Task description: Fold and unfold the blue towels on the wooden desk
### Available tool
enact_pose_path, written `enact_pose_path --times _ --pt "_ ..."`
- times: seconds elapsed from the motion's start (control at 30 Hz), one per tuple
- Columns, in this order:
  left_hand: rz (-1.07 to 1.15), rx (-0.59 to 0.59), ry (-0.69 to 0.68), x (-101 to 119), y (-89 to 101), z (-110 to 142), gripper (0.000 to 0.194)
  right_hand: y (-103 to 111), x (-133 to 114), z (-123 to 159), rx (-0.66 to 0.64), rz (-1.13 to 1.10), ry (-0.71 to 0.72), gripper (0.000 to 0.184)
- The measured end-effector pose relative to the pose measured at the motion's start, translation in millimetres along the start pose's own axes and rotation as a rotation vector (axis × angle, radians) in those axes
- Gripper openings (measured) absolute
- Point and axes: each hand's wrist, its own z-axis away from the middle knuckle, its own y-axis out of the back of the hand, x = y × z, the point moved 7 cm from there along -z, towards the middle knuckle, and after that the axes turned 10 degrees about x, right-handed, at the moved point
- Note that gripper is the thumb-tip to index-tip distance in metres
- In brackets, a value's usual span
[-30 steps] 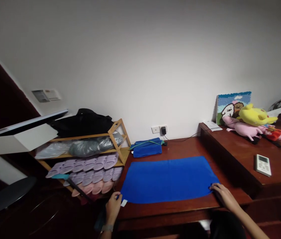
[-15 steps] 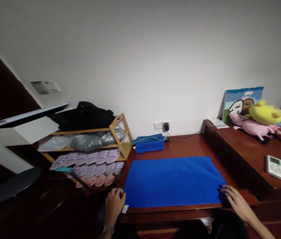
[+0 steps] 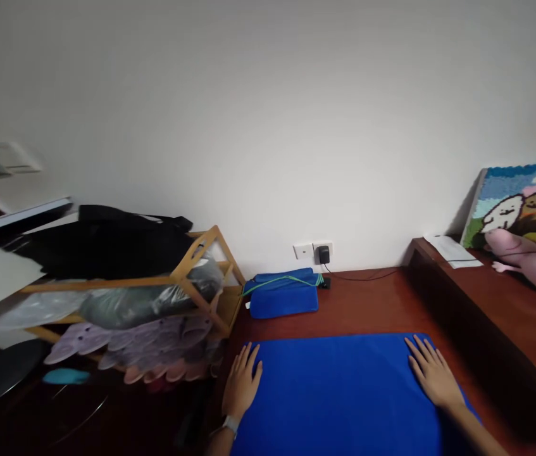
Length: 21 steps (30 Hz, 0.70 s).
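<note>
A bright blue cloth (image 3: 338,392) lies spread flat on the reddish-brown wooden surface (image 3: 367,301). My left hand (image 3: 242,383), with a watch on its wrist, rests by the cloth's far left corner, fingers stretched out. At the far right corner, my right hand (image 3: 433,375) lies flat on the cloth with its fingers spread. Neither hand grips anything. Farther back, against the wall, sits a folded blue cloth (image 3: 284,299) with a green cord (image 3: 286,277) across it.
A wooden rack (image 3: 205,253) at left holds a black bag (image 3: 120,244), plastic-wrapped items and several slippers (image 3: 154,339). A black plug (image 3: 323,254) sits in the wall socket. On the raised ledge at right are white paper (image 3: 452,250), a pink plush toy (image 3: 533,263) and a dog picture (image 3: 524,202).
Both hands have moved from the cloth's near corners to its far corners, and their fingers have straightened. The view has come closer, so the remote on the right ledge is out of frame.
</note>
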Motion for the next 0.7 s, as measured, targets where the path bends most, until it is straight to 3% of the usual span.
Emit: enact_pose_path --times 0.13,0.33,0.7 --pt "0.008 -0.025 0.045 -6.9 -1.8 4.9 0.052 -0.5 1.6 12.9 -0.024 0.037 -0.040 0.066" --pt "0.022 -0.028 0.031 0.1 3.5 0.7 0.052 7.6 -0.8 15.9 -0.029 0.074 -0.030 0.067" --pt "-0.001 0.030 -0.002 8.0 3.4 -2.0 0.049 11.6 0.4 4.5 -0.070 0.119 -0.025 0.065"
